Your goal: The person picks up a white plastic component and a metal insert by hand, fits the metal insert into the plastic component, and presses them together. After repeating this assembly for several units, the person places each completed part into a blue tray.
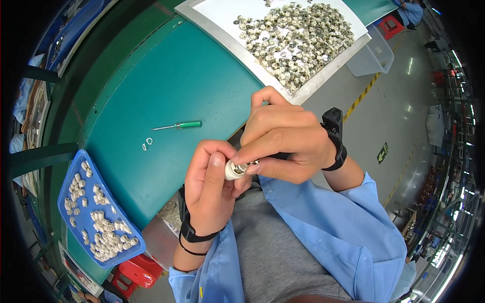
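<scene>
Above my lap, my left hand [209,184] is closed around a small white cylindrical socket [233,171], much like a lamp holder, with its open end turned toward my right hand. My right hand [288,139] pinches a small metal-and-white insert [251,163] between thumb and forefinger. That insert is at the mouth of the socket; my fingertips partly hide it, so I cannot tell how deep it sits. Both hands are at the edge of the green tabletop [202,65].
On the tabletop lie a green-handled screwdriver [188,124] and two small white rings [147,144]. A blue tray [142,246] of white sockets stands at the left. A metal-edged white tray [222,38] with many small metal-and-white inserts is at the far side. A red stool [139,270] stands lower left.
</scene>
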Demonstrator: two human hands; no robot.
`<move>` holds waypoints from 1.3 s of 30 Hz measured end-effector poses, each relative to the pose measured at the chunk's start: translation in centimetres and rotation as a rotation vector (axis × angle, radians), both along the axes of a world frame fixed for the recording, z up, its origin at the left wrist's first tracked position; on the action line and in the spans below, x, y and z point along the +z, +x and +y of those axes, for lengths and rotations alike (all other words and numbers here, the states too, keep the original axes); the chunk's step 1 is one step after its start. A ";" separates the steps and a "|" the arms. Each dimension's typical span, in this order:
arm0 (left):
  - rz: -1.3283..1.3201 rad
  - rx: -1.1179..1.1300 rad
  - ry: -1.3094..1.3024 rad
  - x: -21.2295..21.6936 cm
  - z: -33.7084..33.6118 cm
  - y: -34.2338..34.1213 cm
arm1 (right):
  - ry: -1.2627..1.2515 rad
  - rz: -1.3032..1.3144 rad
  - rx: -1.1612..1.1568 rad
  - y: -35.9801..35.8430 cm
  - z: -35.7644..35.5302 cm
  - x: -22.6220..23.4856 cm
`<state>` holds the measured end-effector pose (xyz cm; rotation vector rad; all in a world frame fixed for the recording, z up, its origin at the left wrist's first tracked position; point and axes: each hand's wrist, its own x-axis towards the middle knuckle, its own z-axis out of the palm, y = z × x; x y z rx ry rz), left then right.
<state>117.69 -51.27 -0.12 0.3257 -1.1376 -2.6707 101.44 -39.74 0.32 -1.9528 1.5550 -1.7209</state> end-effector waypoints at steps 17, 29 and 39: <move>-0.174 -0.052 -0.014 1.0 0.6 -0.1 | 0.041 -0.154 0.062 0.2 0.8 -0.8; -0.223 0.085 -0.179 0.3 1.2 -0.5 | 0.053 -0.019 -0.143 0.6 0.5 -1.6; -0.187 0.155 -0.185 -0.8 1.8 -0.7 | -0.091 0.130 -0.223 1.4 0.4 -3.2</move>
